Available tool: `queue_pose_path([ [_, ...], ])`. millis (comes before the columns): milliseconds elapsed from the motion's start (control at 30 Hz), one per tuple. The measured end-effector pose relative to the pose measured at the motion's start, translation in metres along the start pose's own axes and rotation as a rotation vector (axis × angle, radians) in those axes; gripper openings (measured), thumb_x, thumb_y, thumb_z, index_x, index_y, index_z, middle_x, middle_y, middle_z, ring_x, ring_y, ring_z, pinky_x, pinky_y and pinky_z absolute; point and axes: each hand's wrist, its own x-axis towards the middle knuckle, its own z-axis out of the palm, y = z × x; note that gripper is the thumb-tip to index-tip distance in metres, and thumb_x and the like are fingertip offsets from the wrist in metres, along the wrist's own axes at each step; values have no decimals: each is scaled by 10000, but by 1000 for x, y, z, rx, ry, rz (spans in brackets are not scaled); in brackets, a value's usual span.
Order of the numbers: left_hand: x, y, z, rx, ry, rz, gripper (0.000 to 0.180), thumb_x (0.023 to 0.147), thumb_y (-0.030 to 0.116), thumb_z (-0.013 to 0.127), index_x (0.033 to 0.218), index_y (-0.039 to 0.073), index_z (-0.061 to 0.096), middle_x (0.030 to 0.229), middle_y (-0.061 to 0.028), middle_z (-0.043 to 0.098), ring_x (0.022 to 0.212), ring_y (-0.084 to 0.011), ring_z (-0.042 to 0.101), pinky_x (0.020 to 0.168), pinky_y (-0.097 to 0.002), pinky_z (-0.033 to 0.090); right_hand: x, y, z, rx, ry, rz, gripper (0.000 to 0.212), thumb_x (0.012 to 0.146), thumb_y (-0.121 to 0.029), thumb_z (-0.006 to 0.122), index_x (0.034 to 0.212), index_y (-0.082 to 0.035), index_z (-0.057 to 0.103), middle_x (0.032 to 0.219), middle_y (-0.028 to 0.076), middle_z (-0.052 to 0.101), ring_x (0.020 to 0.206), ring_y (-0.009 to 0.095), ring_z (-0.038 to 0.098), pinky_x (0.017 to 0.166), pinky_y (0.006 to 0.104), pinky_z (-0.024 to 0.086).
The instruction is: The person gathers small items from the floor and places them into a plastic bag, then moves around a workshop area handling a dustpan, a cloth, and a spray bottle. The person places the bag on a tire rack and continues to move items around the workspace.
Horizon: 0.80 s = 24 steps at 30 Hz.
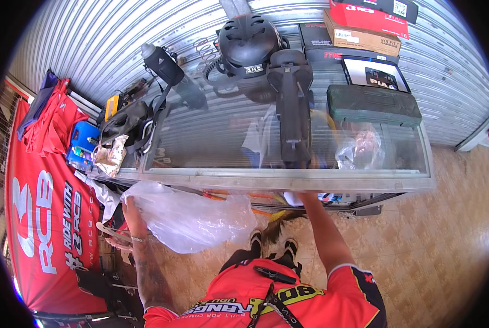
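a: where are the hands right now?

b: the left hand (131, 210) is closed on the edge of a clear plastic bag (192, 218), low and left of centre in the frame, just under the front rim of the glass counter (288, 180). the bag hangs open and slack toward the middle

a: and the other?

b: the right hand (304, 195) reaches in below the counter's front edge, centre of the frame. its fingers are tucked under the rim, so i can't tell if it grips anything

a: how would you handle the bag well?

b: i'd say keep its mouth held wide and close to the shelf opening, so whatever comes out has a short drop. thin film like that probably sags, so a firm pinch on the rim helps

a: what can't you make out?

b: the shelf contents are mostly hidden; only orange and yellow bits show. glare on the glass blurs what lies under it. up top sit a black helmet (248, 41) and a dark green case (373, 104), and a red banner (45, 218) fills the left edge
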Motion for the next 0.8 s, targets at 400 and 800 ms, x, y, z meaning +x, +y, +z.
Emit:
queue_pose_path([
  [400, 0, -3, 5, -119, -76, -9, 320, 994, 238, 508, 1188, -2, 593, 1045, -43, 642, 924, -140, 591, 824, -286, 472, 28, 40, 26, 38, -4, -60, 401, 942, -264, 575, 1278, -47, 553, 1241, 222, 561, 1095, 449, 553, 947, 536, 440],
  [800, 17, -49, -15, -214, -154, -123, 379, 1001, 259, 517, 1265, -8, 567, 1141, -78, 638, 992, -165, 597, 861, -303, 476, -171, -163, 34, 876, -806, 1069, 332, 897, -277, 736, 1131, -62, 640, 1057, 44, 649, 948, 156, 617, 868, 355, 484],
])
